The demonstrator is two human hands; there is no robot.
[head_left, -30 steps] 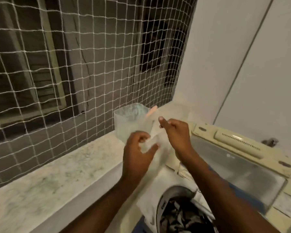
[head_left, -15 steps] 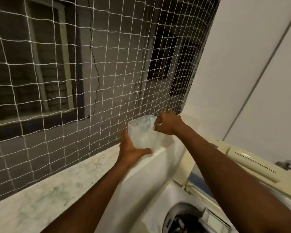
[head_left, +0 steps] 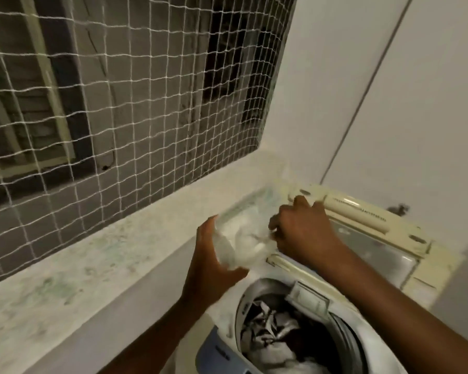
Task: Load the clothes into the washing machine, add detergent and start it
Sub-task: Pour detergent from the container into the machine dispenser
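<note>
A clear plastic detergent container [head_left: 243,233] with white powder in it is tilted above the ledge's inner edge. My left hand [head_left: 211,263] grips it from below and the left. My right hand [head_left: 300,233] is closed at the container's mouth, with something small and blurred in its fingers; I cannot make out what. Below, the top-loading washing machine [head_left: 368,344] stands with its lid [head_left: 376,238] raised, and dark and light clothes [head_left: 273,336] fill the drum.
A pale marble ledge [head_left: 92,260] runs along the left under a white net [head_left: 119,103] that covers the window opening. A white wall [head_left: 403,90] rises behind the machine, with a tap fitting [head_left: 397,209] on it.
The container has come off the ledge and down toward the machine, held by both hands and tilted. My view has dropped, so the drum with clothes shows again.
</note>
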